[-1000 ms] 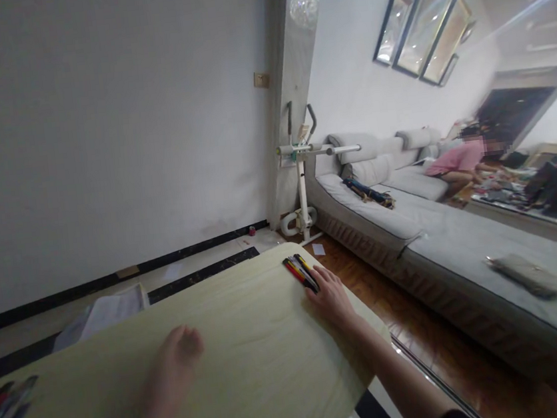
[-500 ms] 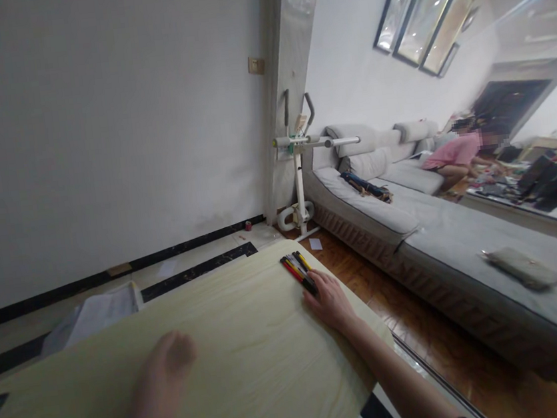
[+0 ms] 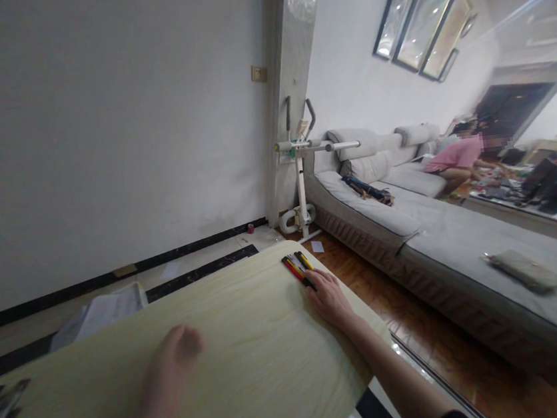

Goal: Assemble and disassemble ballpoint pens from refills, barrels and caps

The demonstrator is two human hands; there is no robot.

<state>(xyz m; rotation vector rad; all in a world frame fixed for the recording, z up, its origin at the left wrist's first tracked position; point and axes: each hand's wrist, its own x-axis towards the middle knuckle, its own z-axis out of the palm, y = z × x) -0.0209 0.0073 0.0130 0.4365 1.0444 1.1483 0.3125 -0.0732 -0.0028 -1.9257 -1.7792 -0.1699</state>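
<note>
My right hand (image 3: 327, 295) lies at the far right end of the pale table (image 3: 254, 346), its fingers curled over the near ends of several slim pens (image 3: 295, 265). These are red, yellow, black and whitish and lie side by side on the tabletop. My left hand (image 3: 183, 347) is over the middle of the table, smeared by motion; it looks curled, but its fingers and anything in them cannot be made out. At the left edge, away from both hands, lies another group of pens (image 3: 2, 411) in red, grey and purple, partly cut off.
Papers (image 3: 109, 312) are beyond the table's far edge. White exercise equipment (image 3: 300, 180) stands past the right end, beside a long grey sofa (image 3: 453, 243) with a flat packet (image 3: 527, 269) on it. A person in pink (image 3: 458, 153) sits farther back near a cluttered low table (image 3: 522, 191).
My left hand has shifted slightly to the right. The view has tilted a little, bringing more of the left group of pens into sight. My right hand stays on its pens.
</note>
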